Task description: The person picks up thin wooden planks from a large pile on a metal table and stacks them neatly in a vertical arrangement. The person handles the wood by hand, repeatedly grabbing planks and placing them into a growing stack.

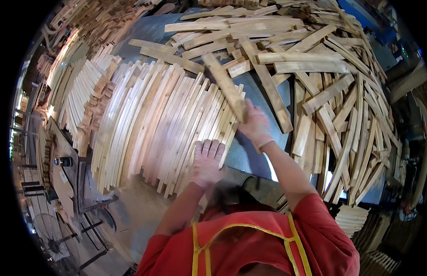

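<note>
My right hand [257, 126], in a thin pale glove, grips the near end of a wooden slat [222, 82]. That slat slants away to the far left, slightly blurred, over the right end of a row of slats [153, 124]. The row's strips lie side by side with uneven ends. Flat on the near right part of this row rests my left hand [208, 164], also gloved, fingers stretched forward and holding nothing. Bare blue-grey metal tabletop [255, 154] shows beside my right hand.
A loose, crisscrossed heap of slats [331, 99] covers the right and far side of the table. Left of the row stand more stacked strips [82, 94]. A wire-caged fan [51, 234] is at the lower left, and bundled wood [351, 218] sits at the lower right.
</note>
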{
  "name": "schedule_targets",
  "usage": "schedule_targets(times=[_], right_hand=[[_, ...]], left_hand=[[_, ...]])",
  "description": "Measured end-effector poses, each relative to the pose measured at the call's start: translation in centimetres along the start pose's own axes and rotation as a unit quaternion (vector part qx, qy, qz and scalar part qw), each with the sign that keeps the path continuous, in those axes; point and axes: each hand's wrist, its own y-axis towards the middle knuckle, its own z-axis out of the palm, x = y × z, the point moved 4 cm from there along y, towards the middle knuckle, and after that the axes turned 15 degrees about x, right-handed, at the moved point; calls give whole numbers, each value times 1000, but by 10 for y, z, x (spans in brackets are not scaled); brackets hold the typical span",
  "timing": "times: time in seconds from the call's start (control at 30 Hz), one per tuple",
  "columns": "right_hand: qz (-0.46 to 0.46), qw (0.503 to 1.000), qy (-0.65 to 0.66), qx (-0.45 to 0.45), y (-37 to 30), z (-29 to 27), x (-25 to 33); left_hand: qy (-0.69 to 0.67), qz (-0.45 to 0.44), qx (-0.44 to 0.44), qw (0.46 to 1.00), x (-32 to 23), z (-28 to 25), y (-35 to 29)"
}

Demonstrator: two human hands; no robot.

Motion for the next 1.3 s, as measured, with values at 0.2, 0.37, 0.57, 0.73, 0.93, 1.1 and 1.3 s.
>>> schedule_targets(times=[0.2,0.37,0.57,0.73,0.93,1.1,1.3], right_hand=[[131,984,-113,-42,20,-24,-123],[84,987,137,10,19,-20,-129],[5,750,652,109,-92,29,-86],[104,691,704,124,-198,142,-48],[58,914,267,301,-130,145,4],[51,948,292,120,-104,110,-48],[26,916,384,113,-148,120,-18]], left_hand=[[-18,10,-63,998,2,5,1],[-1,-32,-17,999,1,8,4],[18,-41,35,998,3,4,-4],[26,-36,50,998,6,5,-7],[-175,-69,-109,976,34,25,-103],[-235,-169,-140,947,50,62,-244],[-854,-267,-17,447,27,166,-259]])
